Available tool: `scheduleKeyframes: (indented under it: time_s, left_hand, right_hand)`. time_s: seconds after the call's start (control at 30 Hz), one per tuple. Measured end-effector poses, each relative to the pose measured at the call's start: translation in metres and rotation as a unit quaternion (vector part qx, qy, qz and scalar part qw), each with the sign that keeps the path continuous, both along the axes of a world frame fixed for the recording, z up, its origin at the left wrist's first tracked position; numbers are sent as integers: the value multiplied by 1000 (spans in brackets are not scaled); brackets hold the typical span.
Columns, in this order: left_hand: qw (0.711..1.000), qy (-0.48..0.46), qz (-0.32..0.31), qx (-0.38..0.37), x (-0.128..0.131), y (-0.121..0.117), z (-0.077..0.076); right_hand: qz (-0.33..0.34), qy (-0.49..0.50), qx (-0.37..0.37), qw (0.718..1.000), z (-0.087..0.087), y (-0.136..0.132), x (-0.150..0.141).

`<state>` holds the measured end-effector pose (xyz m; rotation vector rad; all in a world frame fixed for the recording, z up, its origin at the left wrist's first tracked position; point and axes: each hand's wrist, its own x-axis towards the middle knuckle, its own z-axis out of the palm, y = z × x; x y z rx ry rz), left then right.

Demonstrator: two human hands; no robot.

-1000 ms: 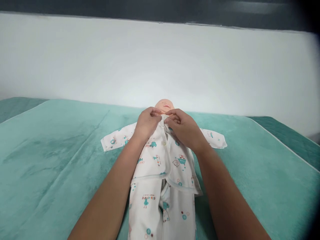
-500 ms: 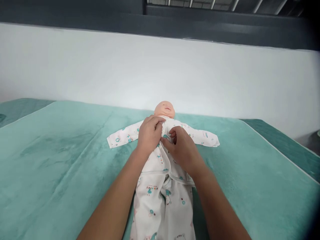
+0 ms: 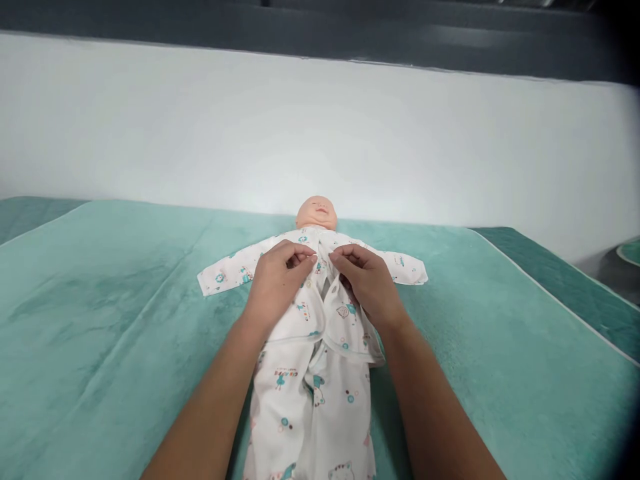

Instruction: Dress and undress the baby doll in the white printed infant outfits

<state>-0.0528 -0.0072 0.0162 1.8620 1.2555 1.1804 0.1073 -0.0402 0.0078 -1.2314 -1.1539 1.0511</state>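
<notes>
Green cover [image 3: 125,300]: under the doll
Doll [image 3: 317,213]: face up, arms out
Shirt [image 3: 295,325]: on the doll, partly open
Left hand [image 3: 280,280]: pinches one front edge
Right hand [image 3: 370,280]: pinches the other edge
Button [image 3: 309,284]: near left fingers

Left hand [image 3: 367,280]: fingertips pinched at one front edge of the white printed shirt [image 3: 295,323].
Right hand [image 3: 281,277]: fingertips pinched at the opposite front edge.
Doll [image 3: 317,212]: face up on the green sheet [image 3: 150,347], sleeves spread to both sides.
Printed trousers [image 3: 285,413]: below the shirt hem.
Wall [image 3: 320,133]: white, behind the doll's head.
</notes>
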Motion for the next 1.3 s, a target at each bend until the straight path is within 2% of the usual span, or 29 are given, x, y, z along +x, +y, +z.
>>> scheduleKeyframes:
  time_s: [0.13, 0.3, 0.5, 0.93, 1.3]
  left_hand:
    - [998, -39, -12, -40, -1, -1, 0]
    - [989, -134, -19, -60, 10, -8, 6]
    - [987, -145, -30, -67, 16, -8, 6]
    - [976, -191, -58, -89, 11, -4, 1]
    - [973, -199, -84, -84, 9, -2, -1]
  right_hand:
    - [-7, 33, 9, 999, 1, -2, -4]
    - [-6, 73, 11, 997, -1, 0, -6]
    - [-2, 146, 25, 989, -5, 4, -6]
    - [-6, 118, 18, 993, -5, 3, -7]
    - [11, 26, 39, 999, -3, 1, -6]
